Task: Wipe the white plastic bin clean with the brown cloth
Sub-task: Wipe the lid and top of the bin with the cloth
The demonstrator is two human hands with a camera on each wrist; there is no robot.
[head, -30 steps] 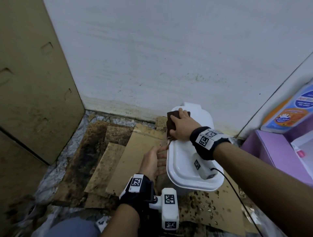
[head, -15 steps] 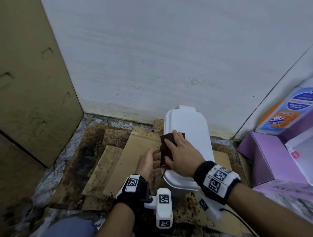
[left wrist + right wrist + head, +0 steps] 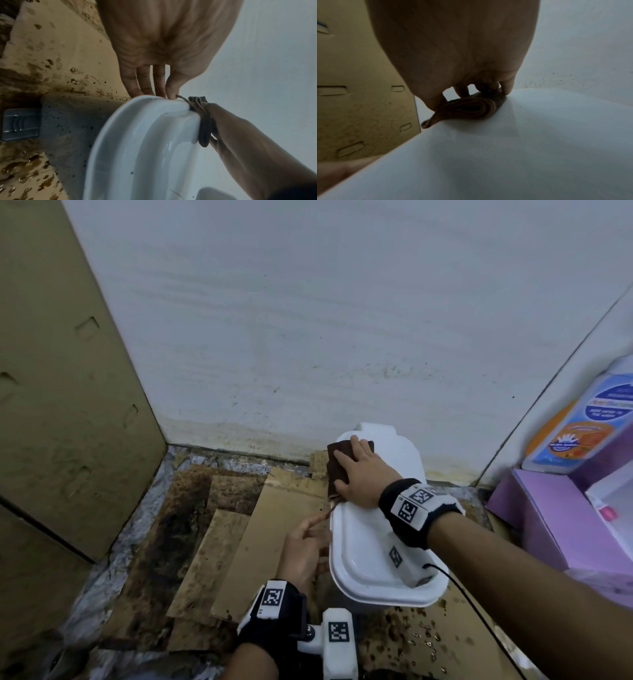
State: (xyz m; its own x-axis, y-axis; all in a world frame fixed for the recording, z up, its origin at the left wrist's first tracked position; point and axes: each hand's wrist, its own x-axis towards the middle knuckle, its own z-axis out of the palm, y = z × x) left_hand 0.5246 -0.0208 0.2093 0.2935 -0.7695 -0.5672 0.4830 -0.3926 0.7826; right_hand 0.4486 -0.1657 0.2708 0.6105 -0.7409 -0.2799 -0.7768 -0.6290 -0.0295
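The white plastic bin (image 3: 363,546) stands on the floor against the wall, its lid on. A folded brown cloth (image 3: 334,460) lies on the far left part of the lid and hangs over its left edge. My right hand (image 3: 363,470) lies flat on the cloth and presses it down; the right wrist view shows the cloth (image 3: 467,108) bunched under the fingers on the lid (image 3: 522,135). My left hand (image 3: 305,542) is at the bin's left side, fingers straight, its fingertips (image 3: 145,89) touching the rim (image 3: 137,102). A loose thread of the cloth (image 3: 204,121) hangs by them.
A tall cardboard panel (image 3: 68,405) stands at the left, and stained, wet cardboard sheets (image 3: 222,542) cover the floor. The white wall (image 3: 308,320) is right behind the bin. A purple box (image 3: 548,515) and a blue-and-orange labelled bottle (image 3: 582,433) are at the right.
My right hand pulled the cloth along the lid toward me, then pushed it back to the far end. My left hand stayed beside the bin.
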